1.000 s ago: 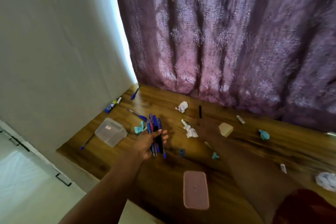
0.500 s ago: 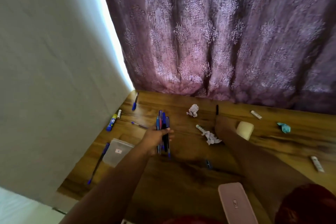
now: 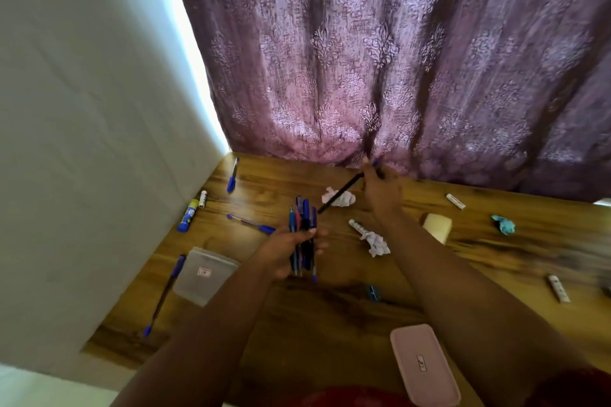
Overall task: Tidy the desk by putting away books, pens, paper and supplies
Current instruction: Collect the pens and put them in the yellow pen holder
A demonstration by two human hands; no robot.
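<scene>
My left hand (image 3: 286,249) grips a bundle of several pens (image 3: 303,235), mostly blue, upright above the wooden desk (image 3: 330,314). My right hand (image 3: 380,187) holds a black pen (image 3: 340,192) lifted off the desk near the curtain, its tip slanting down toward the bundle. Loose blue pens lie at the back left (image 3: 232,175), left of the bundle (image 3: 251,224) and along the left edge (image 3: 165,291). Crumpled white paper (image 3: 342,199) lies under the black pen; another wad (image 3: 375,243) sits by my right forearm.
A clear plastic box (image 3: 205,274) sits at the left, a pink case (image 3: 423,363) at the front. A glue stick (image 3: 187,215), small white tubes (image 3: 455,201) (image 3: 558,287), a cream eraser block (image 3: 437,226), a teal paper wad (image 3: 503,224) and a small blue sharpener (image 3: 373,292) are scattered about. A purple curtain (image 3: 396,59) hangs behind.
My right hand, which lay on the desk by the black pen, has picked that pen up and raised it. The left hand keeps its bundle of pens.
</scene>
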